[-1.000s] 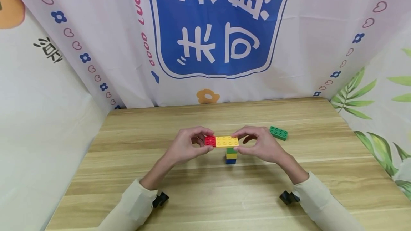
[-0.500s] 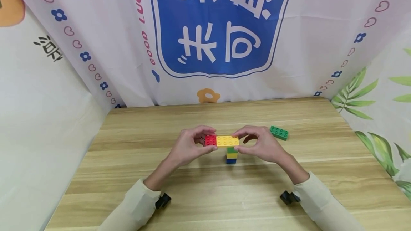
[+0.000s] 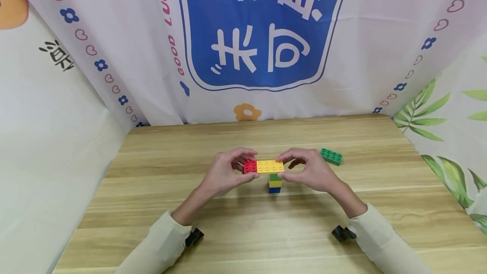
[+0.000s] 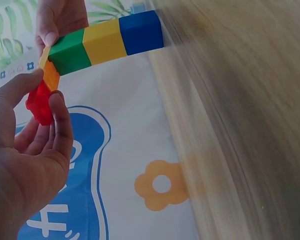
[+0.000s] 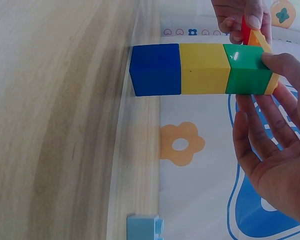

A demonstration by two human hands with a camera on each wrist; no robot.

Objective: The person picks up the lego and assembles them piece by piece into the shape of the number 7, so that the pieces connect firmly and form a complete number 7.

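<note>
A tower of toy building bricks stands upright on the table, with a blue brick (image 5: 156, 70) at the bottom, a yellow brick (image 5: 204, 69) above it and a green brick (image 5: 247, 70) higher up. Across its top lies a flat yellow brick (image 3: 269, 166), reaching out to the left. A red studded brick (image 3: 250, 166) adjoins its left end; how they join is hidden. My left hand (image 3: 224, 170) pinches the red brick, thumb at the near side and fingers at the far side. With my right hand (image 3: 308, 170) I grip the yellow brick's right end above the tower.
A loose green studded brick (image 3: 331, 156) lies on the wooden table (image 3: 152, 206), behind and right of the tower. A printed cloth (image 3: 357, 62) hangs along the back edge, and more cloth hangs at both sides.
My left hand has shifted slightly right along the red brick, its thumb now near the join with the yellow one. The right hand and the tower stay nearly still.
</note>
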